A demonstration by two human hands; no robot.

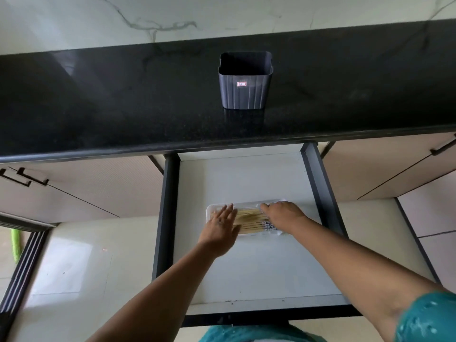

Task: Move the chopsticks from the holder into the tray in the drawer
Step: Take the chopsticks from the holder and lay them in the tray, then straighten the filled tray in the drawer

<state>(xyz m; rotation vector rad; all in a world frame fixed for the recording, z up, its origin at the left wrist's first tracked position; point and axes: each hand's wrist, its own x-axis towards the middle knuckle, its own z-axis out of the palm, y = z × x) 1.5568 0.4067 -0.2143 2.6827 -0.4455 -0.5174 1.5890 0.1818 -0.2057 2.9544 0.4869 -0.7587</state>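
Wooden chopsticks lie flat, side by side, in white tray on floor of open drawer. Left hand flat over tray's left end, fingers extended and close together, palm down. Right hand over right end; fingers curled downward, grip not discernible. Dark ribbed holder upright on black countertop, well apart from tray.

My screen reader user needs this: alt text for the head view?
Both hands, left hand and right hand, rest on chopsticks in a white tray inside an open drawer; an empty dark holder stands on the counter.
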